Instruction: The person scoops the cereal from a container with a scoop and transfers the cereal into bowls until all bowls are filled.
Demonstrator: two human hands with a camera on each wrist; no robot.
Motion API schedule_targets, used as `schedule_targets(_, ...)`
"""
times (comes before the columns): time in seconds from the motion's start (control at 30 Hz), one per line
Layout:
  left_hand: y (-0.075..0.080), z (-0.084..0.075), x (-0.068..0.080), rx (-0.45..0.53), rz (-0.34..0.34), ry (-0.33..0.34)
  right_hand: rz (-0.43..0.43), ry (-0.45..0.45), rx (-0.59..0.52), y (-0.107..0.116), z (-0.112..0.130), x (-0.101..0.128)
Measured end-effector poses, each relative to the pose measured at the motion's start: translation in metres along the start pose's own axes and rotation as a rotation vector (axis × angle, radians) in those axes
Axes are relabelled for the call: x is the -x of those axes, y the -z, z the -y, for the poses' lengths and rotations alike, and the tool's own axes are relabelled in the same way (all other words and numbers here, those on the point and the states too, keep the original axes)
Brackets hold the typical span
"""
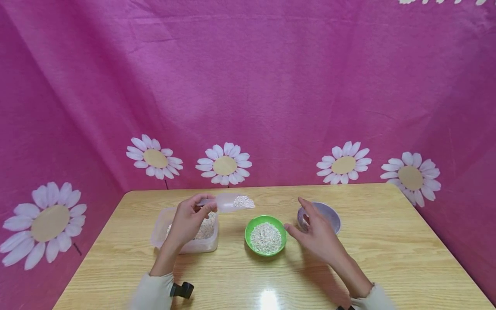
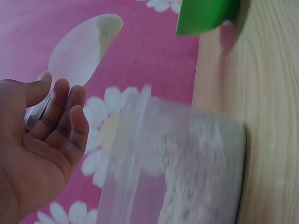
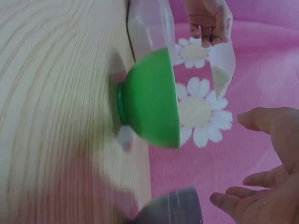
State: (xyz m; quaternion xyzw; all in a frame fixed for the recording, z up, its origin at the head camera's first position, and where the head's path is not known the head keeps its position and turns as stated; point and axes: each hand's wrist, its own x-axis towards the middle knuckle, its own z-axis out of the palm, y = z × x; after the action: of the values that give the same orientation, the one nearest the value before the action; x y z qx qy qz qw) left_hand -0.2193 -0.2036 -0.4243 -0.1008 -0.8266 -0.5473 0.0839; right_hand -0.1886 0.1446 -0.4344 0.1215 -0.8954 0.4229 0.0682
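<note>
My left hand (image 1: 190, 221) grips the handle of a translucent plastic scoop (image 1: 226, 202) that carries pale flakes, like rolled oats, at its tip. It holds the scoop above the far right edge of a clear plastic tub (image 1: 186, 246) of the same flakes. To the right of the scoop and lower stands a green bowl (image 1: 252, 247) filled with flakes (image 1: 266, 238). My right hand (image 1: 319, 237) hovers with spread fingers, holding nothing, between the green bowl and a grey-purple bowl (image 1: 330, 215). The hand partly hides that bowl, and a few flakes show inside it.
Everything stands on a light wood table (image 1: 232, 280). A pink cloth (image 1: 271, 86) with printed daisies hangs behind the table and at both sides. A black strap mount (image 1: 183, 290) sits on the left wrist.
</note>
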Motion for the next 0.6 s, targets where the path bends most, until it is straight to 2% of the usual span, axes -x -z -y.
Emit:
schedule_targets(0.2,-0.03,-0.008,-0.012,0.006,0.037,-0.054,-0.052,0.008,0.043,0.017,-0.011,0.005)
schedule_targets(0.6,-0.087,-0.026,-0.026,0.0,0.122,-0.091,-0.128,0.01,0.177,0.04,-0.04,0.016)
